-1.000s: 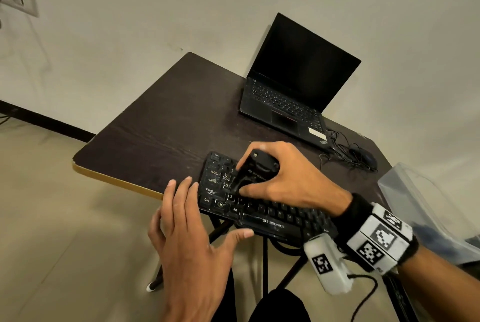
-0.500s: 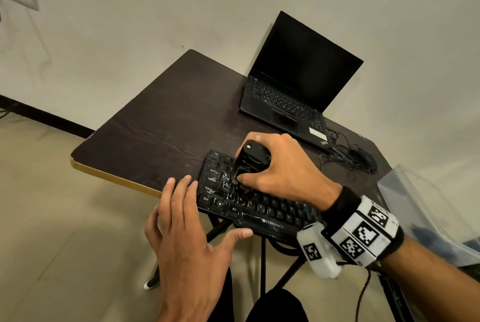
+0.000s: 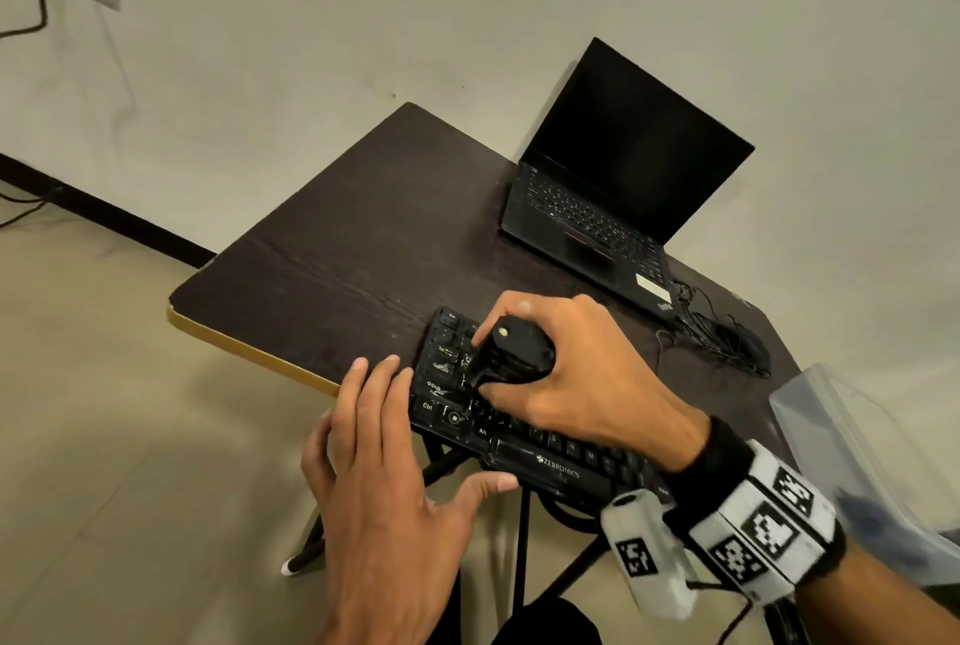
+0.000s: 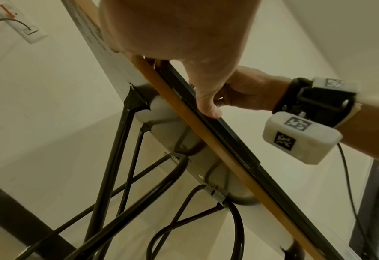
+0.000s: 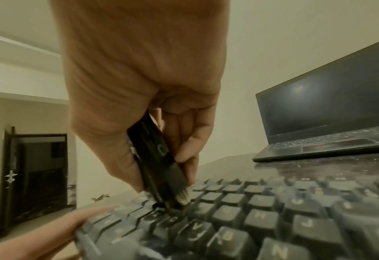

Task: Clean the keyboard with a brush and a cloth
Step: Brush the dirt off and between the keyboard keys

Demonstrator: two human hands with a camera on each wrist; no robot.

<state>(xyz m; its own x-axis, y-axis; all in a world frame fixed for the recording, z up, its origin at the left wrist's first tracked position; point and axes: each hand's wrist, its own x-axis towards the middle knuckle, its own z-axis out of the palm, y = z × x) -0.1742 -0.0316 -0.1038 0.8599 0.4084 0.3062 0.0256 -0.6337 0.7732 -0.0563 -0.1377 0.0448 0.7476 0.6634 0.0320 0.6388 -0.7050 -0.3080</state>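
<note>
A black keyboard (image 3: 561, 467) lies along the front edge of the dark table (image 3: 337, 270). My right hand (image 3: 519, 392) grips a short black brush (image 3: 511, 353) over the keyboard's left part. In the right wrist view the brush (image 5: 155, 158) stands tilted, and its pale bristles (image 5: 180, 197) touch the keys (image 5: 273, 219). My left hand (image 3: 410, 436) rests at the keyboard's left end with straight fingers. Its thumb (image 4: 208, 105) presses the keyboard's front edge (image 4: 228, 137). No cloth is in view.
An open black laptop (image 3: 613, 207) stands at the table's back right. A black mouse (image 3: 748, 348) with a tangled cable lies beside it. A clear plastic container (image 3: 857, 462) is at the right. The folding table's black legs (image 4: 108, 176) are below the front edge.
My right hand has moved the brush a little toward the keyboard's left, far side. My left hand holds its place at the keyboard's end.
</note>
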